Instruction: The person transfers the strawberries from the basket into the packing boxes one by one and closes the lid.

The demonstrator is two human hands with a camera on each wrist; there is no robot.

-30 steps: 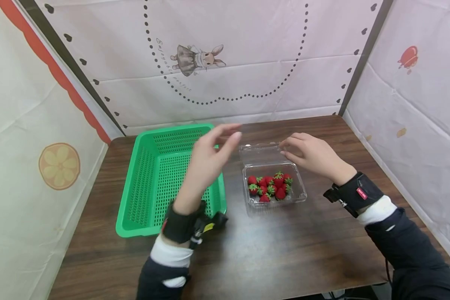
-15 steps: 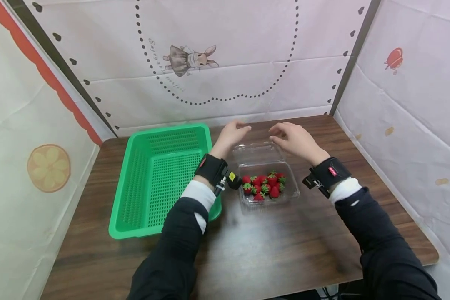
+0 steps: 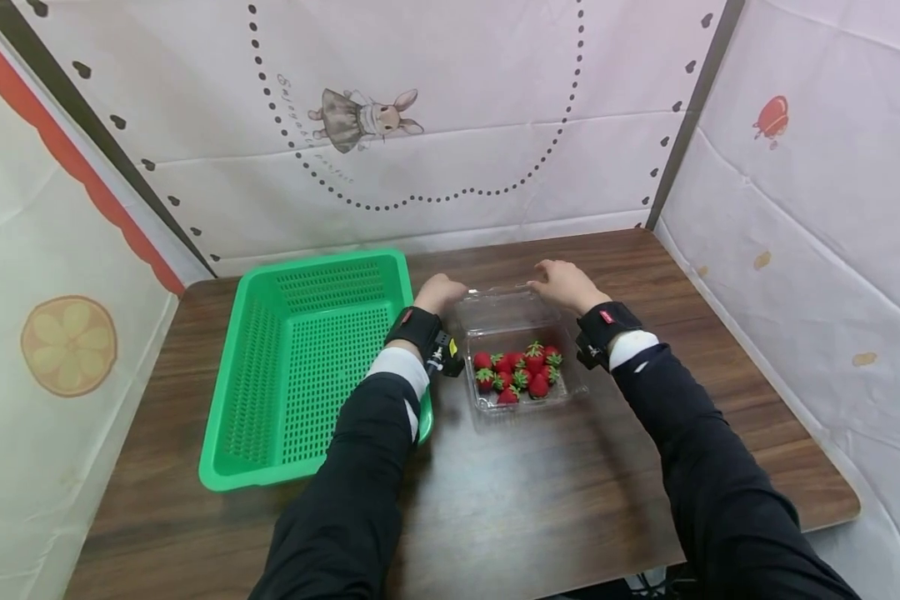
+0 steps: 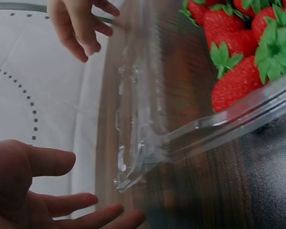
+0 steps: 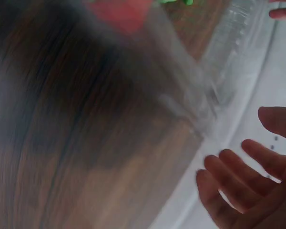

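A clear plastic clamshell box (image 3: 527,406) of red strawberries (image 3: 517,375) stands open at the table's middle, its lid (image 3: 506,310) lying back flat behind it. My left hand (image 3: 440,293) hovers at the lid's left far corner, fingers relaxed and holding nothing. In the left wrist view that hand (image 4: 81,200) lies just beside the lid's corner (image 4: 131,174). My right hand (image 3: 558,282) reaches to the lid's right far corner; in the blurred right wrist view its fingers (image 5: 243,186) are spread next to the lid edge (image 5: 219,90). Whether either hand touches the lid is unclear.
A green perforated basket (image 3: 315,262) with nothing in it stands left of the box, its right wall close to my left forearm. Dark wooden table (image 3: 532,500) runs bare toward me. Cloth-covered walls close in the back and both sides.
Both hands came down and forward to the far corners of the lid; the left hand dropped from raised over the basket edge. The head view shifted, so everything sits further left.
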